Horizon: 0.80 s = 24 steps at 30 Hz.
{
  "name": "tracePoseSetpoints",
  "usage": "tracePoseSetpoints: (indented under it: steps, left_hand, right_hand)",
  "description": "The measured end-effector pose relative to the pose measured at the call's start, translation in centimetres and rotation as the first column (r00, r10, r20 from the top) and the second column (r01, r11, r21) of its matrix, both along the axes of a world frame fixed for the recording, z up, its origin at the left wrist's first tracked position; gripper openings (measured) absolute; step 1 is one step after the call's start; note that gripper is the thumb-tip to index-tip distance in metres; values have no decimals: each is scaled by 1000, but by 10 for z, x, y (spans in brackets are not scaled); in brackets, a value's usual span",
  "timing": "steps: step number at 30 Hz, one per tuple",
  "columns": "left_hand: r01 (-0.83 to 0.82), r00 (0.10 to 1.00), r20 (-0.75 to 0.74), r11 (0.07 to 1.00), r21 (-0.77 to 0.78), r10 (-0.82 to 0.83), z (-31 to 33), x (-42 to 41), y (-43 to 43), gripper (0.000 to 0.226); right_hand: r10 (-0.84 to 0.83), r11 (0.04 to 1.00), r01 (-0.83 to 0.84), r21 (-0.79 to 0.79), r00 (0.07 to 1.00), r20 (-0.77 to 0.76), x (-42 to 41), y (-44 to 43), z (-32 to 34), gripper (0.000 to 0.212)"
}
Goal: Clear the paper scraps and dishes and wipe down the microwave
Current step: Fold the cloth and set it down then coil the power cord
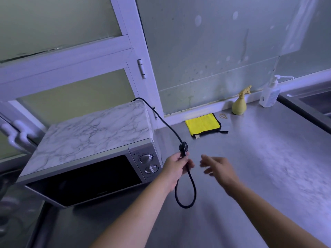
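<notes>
1. The microwave (86,158) sits on the steel counter (259,167) at about nine o'clock in the view, its dark door shut and its top covered in a marble pattern.
2. The left hand (176,169) is closed around the black power cord (166,125), with the plug (183,148) just above the fingers; a loop of cord hangs below the hand.
3. The cord runs up toward eleven o'clock, over the microwave's back corner.
4. The right hand (219,169) hovers just right of the left, fingers loosely spread, touching nothing.
5. A folded yellow cloth (203,125) lies on the counter at one o'clock.
6. Farther toward two o'clock stand a yellow spray bottle (240,104) and a clear pump bottle (269,94) against the wall.
</notes>
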<state>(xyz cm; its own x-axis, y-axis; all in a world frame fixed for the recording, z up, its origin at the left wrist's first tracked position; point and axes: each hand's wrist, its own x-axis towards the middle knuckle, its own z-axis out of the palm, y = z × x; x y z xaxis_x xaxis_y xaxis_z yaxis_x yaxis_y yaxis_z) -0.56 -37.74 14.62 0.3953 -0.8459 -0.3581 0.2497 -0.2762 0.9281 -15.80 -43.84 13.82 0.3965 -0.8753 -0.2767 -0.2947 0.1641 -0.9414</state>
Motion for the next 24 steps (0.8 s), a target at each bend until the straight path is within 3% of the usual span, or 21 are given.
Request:
tracePoseSetpoints:
  steps: [4, 8, 15, 18, 21, 24]
  left_hand:
    - [92, 963, 254, 996, 21, -94, 3, 10, 1, 17]
    - [218, 778, 576, 968, 126, -250, 21, 25, -10, 20]
    - [360, 495, 742, 884, 299, -452, 69, 48, -39, 18]
    - [386, 529, 713, 879, 281, -461, 75, 49, -50, 20]
    - [334, 489, 760, 897, 289, -428, 66, 45, -64, 27]
    - [68, 573, 812, 994, 85, -109, 48, 32, -65, 25]
  right_hand:
    - [25, 1000, -23, -21, 998, 51, 19, -29, 33, 40]
    - [117, 993, -117, 15, 993, 23, 50, -52, 60, 52]
    - [203, 974, -202, 98, 979, -5, 65, -90, 80, 30]
    - [134, 984, -136, 116, 991, 32, 68, -100, 80, 25]
    - [47, 997, -50, 63, 998, 48, 69, -106, 78, 26]
    - [-37, 998, 37, -59, 999, 10, 66, -110, 69, 27]
